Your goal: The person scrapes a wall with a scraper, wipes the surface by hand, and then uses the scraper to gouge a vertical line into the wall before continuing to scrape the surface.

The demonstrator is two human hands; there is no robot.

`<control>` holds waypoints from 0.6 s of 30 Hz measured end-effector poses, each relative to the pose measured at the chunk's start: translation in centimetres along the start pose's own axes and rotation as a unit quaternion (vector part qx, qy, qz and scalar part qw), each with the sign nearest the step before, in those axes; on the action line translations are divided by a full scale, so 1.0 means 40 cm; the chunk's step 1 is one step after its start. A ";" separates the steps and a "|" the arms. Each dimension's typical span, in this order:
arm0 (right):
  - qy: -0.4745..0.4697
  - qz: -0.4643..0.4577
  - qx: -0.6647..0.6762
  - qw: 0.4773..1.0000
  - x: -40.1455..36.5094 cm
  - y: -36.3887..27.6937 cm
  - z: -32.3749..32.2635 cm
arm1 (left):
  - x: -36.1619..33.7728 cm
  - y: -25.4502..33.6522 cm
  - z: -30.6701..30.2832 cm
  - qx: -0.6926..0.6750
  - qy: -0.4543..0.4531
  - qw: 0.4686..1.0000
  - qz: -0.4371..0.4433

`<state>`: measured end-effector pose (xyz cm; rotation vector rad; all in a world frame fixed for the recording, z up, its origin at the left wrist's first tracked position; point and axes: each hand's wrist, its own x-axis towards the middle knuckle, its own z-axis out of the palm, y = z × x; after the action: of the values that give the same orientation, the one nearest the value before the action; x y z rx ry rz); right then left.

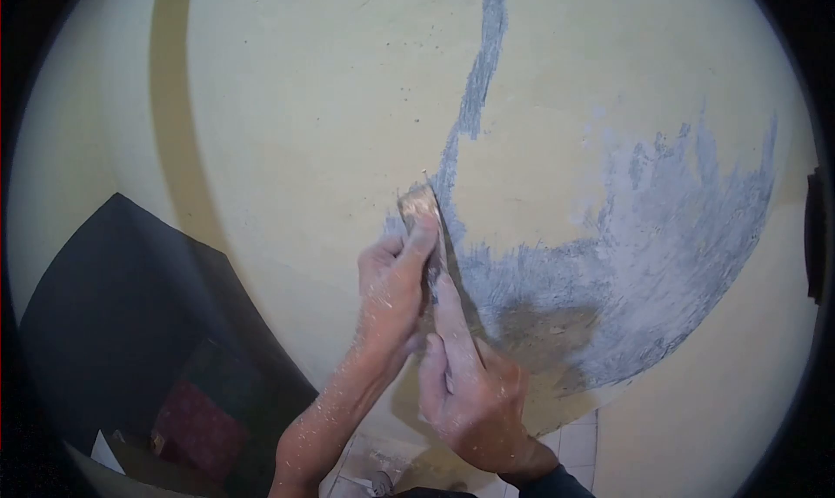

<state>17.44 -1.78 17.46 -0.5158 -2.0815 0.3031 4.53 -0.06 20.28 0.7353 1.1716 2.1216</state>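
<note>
A scraper [418, 201] with a flat, shiny metal blade points upward against a cream-painted wall [330, 89]. My left hand [393, 276] is closed around its upper part, the thumb pressed just below the blade edge. Lower down, my right hand [478, 398] grips the handle end, with the index finger stretched along it. Most of the handle is hidden by my fingers. White dust and flakes cover both hands and my left forearm. Directly beside the blade runs a narrow bared grey strip [483, 72], which joins a wide, rough grey patch [544, 276] at lower right.
A dark grey panel or piece of furniture [104, 315] stands at lower left, with a dark red item [200, 428] and a white sheet [106, 453] near it. A brown vertical band [174, 98] marks the wall. Floor tiles [574, 446] show below.
</note>
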 end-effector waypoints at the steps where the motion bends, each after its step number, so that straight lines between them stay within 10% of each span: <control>1: 0.015 -0.004 0.003 1.000 -0.012 0.007 0.009 | -0.004 -0.008 -0.004 -0.002 -0.002 1.000 -0.006; 18: 0.014 0.014 0.009 1.000 -0.006 -0.011 0.038 | 0.016 -0.018 -0.043 -0.022 -0.065 0.997 -0.023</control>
<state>16.15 -2.28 16.64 -0.5352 -2.0437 0.3282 3.06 -0.19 18.98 0.8064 1.0601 2.0219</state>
